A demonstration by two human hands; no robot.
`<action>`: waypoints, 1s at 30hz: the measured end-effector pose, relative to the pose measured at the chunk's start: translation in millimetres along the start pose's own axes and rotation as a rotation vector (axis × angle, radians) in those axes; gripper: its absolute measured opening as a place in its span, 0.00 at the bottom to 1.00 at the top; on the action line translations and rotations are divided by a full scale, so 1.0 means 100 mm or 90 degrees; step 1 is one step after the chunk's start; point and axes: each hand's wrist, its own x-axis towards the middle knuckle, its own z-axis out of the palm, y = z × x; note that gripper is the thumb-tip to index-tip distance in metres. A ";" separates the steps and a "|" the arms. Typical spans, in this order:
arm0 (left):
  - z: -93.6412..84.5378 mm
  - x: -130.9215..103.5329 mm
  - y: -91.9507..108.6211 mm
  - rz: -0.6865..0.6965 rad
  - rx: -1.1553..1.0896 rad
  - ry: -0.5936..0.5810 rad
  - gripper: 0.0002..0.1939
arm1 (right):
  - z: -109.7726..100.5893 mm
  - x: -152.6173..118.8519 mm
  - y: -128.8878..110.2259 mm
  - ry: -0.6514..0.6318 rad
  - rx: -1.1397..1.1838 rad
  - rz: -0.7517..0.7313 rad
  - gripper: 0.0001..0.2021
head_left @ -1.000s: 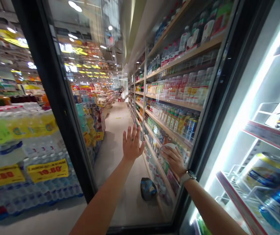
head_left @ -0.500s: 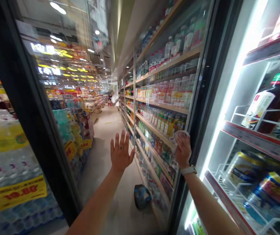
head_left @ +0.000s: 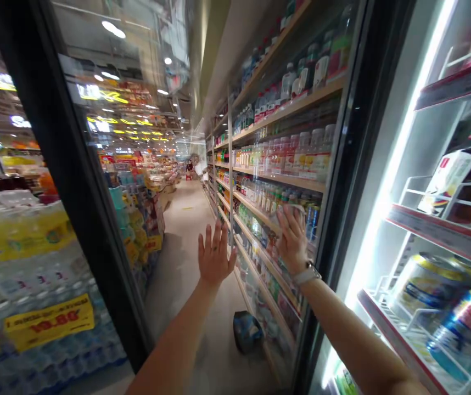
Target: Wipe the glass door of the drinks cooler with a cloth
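Note:
In front of me stands a glass door with a black frame (head_left: 65,164). My left hand (head_left: 216,255) is raised with the palm toward the pane, fingers spread and holding nothing. My right hand (head_left: 291,241) presses a pale cloth (head_left: 298,210) to the glass, near the frame's right upright. Most of the cloth is hidden under the fingers; its edge shows above them. A watch with a light band (head_left: 306,272) is on the right wrist.
A lit cooler on the right has wire racks with cans (head_left: 429,282) and dark bottles (head_left: 458,175). Bottle shelves (head_left: 285,178) show in the glass. A dark blue-and-black bag (head_left: 247,332) appears low down. Packed water bottles with a yellow price sign (head_left: 49,321) stand left.
My right hand has slid the cloth leftward and slightly up, away from the right upright. The left hand keeps its spread pose. The whole view has shifted a little to the left.

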 end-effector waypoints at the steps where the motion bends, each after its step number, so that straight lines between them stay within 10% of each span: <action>1: -0.01 0.01 -0.02 0.004 -0.003 -0.002 0.36 | 0.05 0.28 -0.09 0.004 -0.005 -0.008 0.33; 6: -0.26 0.05 -0.30 0.103 -0.049 -0.066 0.34 | 0.29 0.76 -0.56 -0.073 -0.017 -0.054 0.33; 14: -0.54 -0.08 -1.13 -0.064 0.046 0.011 0.35 | 0.37 -0.74 -0.87 -0.310 0.050 -0.278 0.33; 17: -0.48 -0.19 -1.27 -0.085 0.070 -0.018 0.35 | 0.34 -0.88 -0.88 -0.324 0.084 -0.354 0.31; 26: -0.45 -0.25 -1.28 -0.076 0.074 -0.008 0.33 | 0.63 1.09 -1.10 -0.126 0.044 -0.191 0.32; 30: -0.48 -0.27 -1.29 -0.064 0.077 -0.014 0.33 | 0.76 1.24 -1.40 -0.143 0.067 -0.226 0.33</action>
